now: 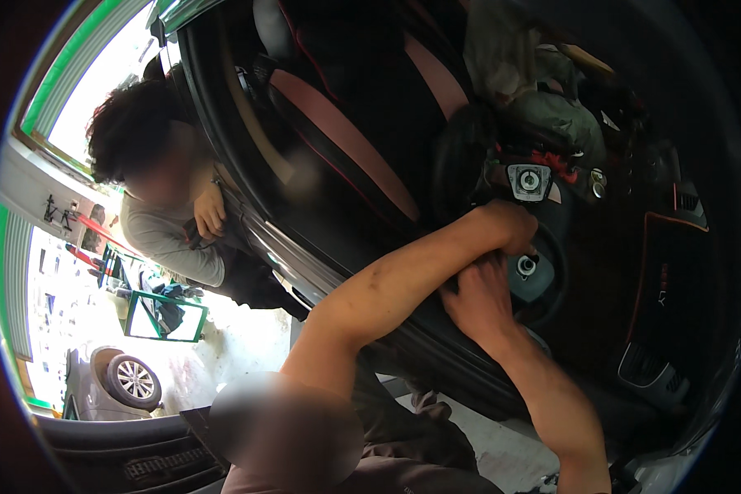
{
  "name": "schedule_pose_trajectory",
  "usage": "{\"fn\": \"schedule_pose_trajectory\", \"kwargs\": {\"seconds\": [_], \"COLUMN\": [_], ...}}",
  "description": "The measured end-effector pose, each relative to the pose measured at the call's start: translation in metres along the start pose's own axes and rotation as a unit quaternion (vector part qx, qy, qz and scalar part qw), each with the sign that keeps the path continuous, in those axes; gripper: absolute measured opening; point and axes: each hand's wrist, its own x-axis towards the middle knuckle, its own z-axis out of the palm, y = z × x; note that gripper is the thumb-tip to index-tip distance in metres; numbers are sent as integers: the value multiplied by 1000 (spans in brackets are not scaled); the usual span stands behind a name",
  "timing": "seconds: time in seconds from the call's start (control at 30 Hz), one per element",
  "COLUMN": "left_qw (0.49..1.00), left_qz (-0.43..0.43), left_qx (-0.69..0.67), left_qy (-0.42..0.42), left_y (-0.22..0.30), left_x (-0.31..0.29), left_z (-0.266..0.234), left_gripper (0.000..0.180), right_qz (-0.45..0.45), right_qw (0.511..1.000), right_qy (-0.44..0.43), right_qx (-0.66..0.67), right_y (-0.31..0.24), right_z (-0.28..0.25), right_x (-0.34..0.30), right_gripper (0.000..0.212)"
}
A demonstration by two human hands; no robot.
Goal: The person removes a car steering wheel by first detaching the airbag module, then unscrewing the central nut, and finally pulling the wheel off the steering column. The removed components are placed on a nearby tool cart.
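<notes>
I am leaning into a car at the steering wheel point(563, 276), whose dark rim surrounds a grey-green centre with a round metal hub point(526, 265). My left hand point(510, 226) is bent down beside the hub, its fingers curled together. Against its underside lies my right hand point(479, 298), with fingertips drawn in close to the left ones. What the fingers hold, if anything, is hidden. Just beyond my left hand lies a squarish part with a silvery round centre point(529, 179). Red material point(556, 165) shows behind it.
Black seats with reddish panels point(350, 144) fill the space beyond my arms. At the left, a person point(173, 239) leans on the car's side, one hand point(210, 210) showing. The dashboard point(663, 284) with air vents is at right. Another car's wheel point(134, 381) stands outside.
</notes>
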Motion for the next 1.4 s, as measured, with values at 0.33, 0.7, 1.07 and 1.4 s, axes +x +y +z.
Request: {"fn": "schedule_pose_trajectory", "kwargs": {"seconds": [0.33, 0.7, 1.07, 1.4], "left_qw": [999, 999, 1000, 1000], "left_qz": [27, 15, 5, 1], "left_qx": [-22, -18, -25, -23], "left_qy": [-11, 23, 17, -7], "left_y": [-5, 1, -2, 3], "left_x": [3, -1, 1, -2], "left_z": [-2, 2, -7, -5], "left_gripper": [52, 50, 51, 52], "right_qz": [0, 5, -22, 0], "right_qw": [1000, 999, 1000, 1000], "right_qy": [-13, -33, 14, -25], "right_qx": [-4, -4, 1, 3], "right_y": [1, 1, 1, 6], "right_z": [-2, 1, -2, 1], "right_x": [4, 2, 4, 1], "right_gripper": [45, 47, 41, 45]}}
